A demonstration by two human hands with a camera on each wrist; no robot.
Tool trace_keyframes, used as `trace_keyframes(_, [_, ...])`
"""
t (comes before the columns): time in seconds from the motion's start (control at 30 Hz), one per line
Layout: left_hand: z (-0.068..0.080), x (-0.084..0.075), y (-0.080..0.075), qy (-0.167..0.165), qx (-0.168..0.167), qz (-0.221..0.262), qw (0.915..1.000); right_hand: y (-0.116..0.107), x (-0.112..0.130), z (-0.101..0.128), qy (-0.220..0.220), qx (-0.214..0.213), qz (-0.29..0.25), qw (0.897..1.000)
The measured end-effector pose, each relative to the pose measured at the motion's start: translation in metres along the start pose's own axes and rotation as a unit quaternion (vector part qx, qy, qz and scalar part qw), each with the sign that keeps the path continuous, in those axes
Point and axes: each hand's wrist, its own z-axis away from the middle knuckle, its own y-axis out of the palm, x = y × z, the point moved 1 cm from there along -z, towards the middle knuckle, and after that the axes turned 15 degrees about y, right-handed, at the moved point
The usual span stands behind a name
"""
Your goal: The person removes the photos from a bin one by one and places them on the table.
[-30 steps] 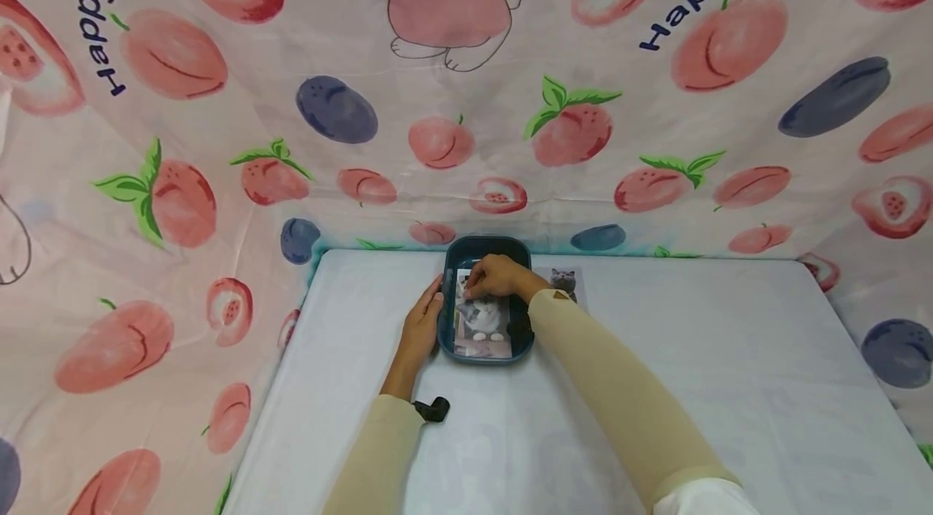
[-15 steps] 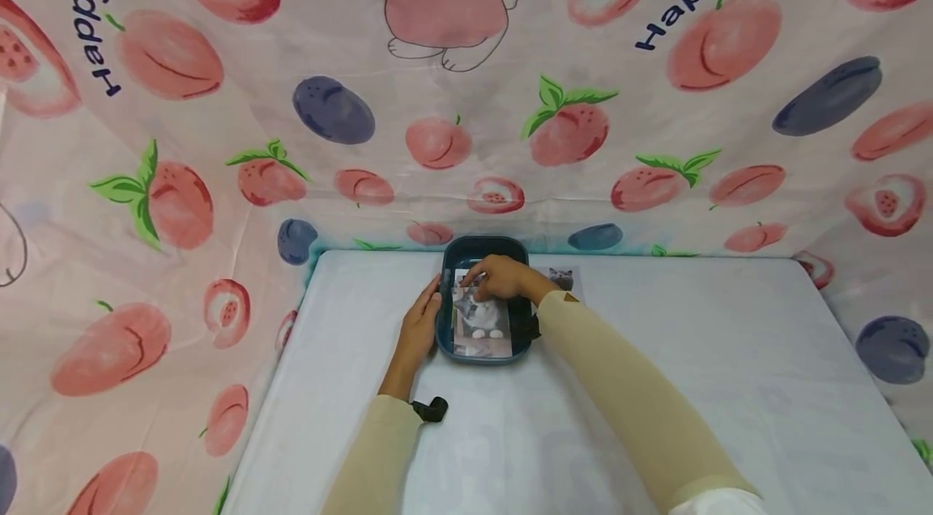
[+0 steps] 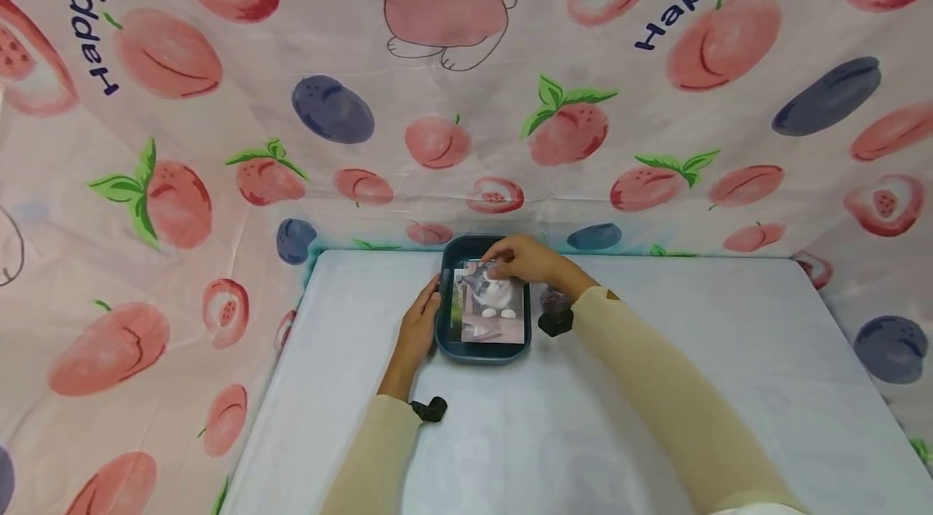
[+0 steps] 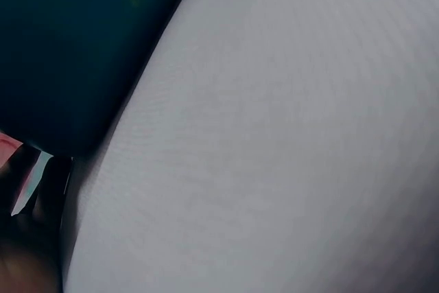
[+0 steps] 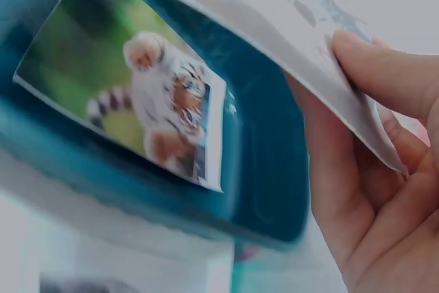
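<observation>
Long beige sleeves on both arms; small black camera unit strapped at each wrist.

Left hand lies flat with fingers extended forward, thumb side inward, beige-sleeved forearm running back toward the body. Right hand is raised ahead of it, fingers and thumb pinched together, palm down, beige-sleeved forearm angled in from the lower right.

tray at the table's far edge — tiger photo inside — cat photo above it.
</observation>
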Motion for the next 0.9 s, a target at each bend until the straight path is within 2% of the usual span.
trace_keyframes(0.23, [0.001,0.005,0.000,0.009,-0.010,0.001,0.9999,-0.028,-0.020,0.032,-0.004,-0.041,-0.010,0.999])
trace_keyframes(0.4, [0.001,0.006,0.000,0.010,-0.009,-0.004,0.9999,-0.041,-0.045,0.052,0.014,-0.063,-0.051,0.997])
trace_keyframes(0.63, [0.001,0.005,-0.001,0.006,-0.007,-0.007,0.9999,-0.045,-0.081,0.071,0.026,-0.075,-0.074,0.994])
trace_keyframes(0.9, [0.000,0.005,-0.001,0.004,-0.003,-0.009,0.9999,-0.038,-0.116,0.079,0.031,-0.091,-0.075,0.993])
